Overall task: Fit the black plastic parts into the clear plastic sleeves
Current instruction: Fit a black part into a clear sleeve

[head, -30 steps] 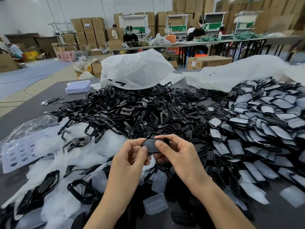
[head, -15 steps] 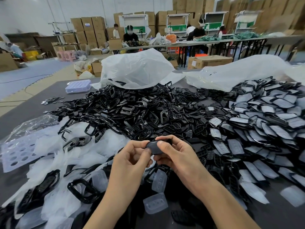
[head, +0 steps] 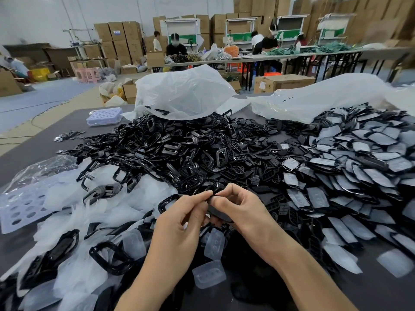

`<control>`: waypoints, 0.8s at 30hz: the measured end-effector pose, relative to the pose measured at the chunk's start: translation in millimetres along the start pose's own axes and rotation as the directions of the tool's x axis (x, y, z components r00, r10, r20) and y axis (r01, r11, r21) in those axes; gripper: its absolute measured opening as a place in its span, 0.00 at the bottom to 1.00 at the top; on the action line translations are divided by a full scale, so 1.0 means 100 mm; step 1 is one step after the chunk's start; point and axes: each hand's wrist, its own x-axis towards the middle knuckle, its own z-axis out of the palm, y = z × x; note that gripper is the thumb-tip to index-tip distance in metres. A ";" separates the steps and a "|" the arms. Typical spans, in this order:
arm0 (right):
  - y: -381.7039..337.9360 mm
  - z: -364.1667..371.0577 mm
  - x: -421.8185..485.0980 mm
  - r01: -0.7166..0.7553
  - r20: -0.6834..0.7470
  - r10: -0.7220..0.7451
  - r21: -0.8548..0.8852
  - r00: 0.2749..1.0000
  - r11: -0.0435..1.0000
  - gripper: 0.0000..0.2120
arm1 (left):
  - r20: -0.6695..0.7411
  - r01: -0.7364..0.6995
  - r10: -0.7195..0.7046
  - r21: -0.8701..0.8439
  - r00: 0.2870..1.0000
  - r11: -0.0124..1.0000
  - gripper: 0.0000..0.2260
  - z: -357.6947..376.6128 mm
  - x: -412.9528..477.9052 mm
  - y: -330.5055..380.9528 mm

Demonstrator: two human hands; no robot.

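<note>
A small black part (head: 221, 216) is pinched between the fingertips of both hands. It is gripped at its upper edge by the curled thumb and forefinger of the left hand (head: 179, 223), and is clasped from the other side by the right hand (head: 243, 212), whose thumb is laid across its top. The part is held in the air just above the near side of the heap (most of it is hidden by the fingers, so it cannot be told whether a sleeve is on it). Just below the hands, loose clear sleeves (head: 214, 243) are scattered over dark pieces. To the left, a drift of translucent white plastic (head: 74, 221) is spread, with black frames lying in it. Beyond the hands, a large heap of black parts (head: 170, 151) is piled, and to the right a pile of sleeved parts (head: 363, 176) is stacked. Everything is borne by a dark table (head: 42, 151), at whose far side two white bags (head: 184, 95) are slumped.
</note>
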 end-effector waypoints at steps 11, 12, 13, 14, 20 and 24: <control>0.03 -0.03 0.04 0.061 -0.220 -0.041 0.083 0.975 0.995 0.18 | 0.334 -0.390 0.258 0.428 0.906 0.816 0.16 0.11 -0.11 0.02; 0.03 -0.03 0.04 0.055 -0.223 -0.032 0.098 0.974 0.994 0.18 | 0.354 -0.396 0.254 0.423 0.900 0.815 0.17 0.13 -0.12 0.03; 0.03 -0.04 0.04 0.051 -0.223 -0.027 0.104 0.974 0.993 0.18 | 0.363 -0.400 0.252 0.424 0.897 0.813 0.18 0.14 -0.13 0.04; 0.03 -0.04 0.05 0.053 -0.222 -0.027 0.110 0.975 0.993 0.19 | 0.365 -0.399 0.250 0.427 0.897 0.811 0.18 0.14 -0.13 0.04; 0.03 -0.06 0.05 0.079 -0.198 -0.058 0.100 0.979 0.992 0.13 | 0.094 -0.188 0.167 0.293 0.981 0.937 0.12 0.09 -0.10 -0.05; 0.03 -0.03 0.01 0.063 -0.101 -0.051 0.116 0.994 0.991 0.11 | -0.077 0.005 0.002 0.084 0.997 0.996 0.10 0.06 -0.04 -0.07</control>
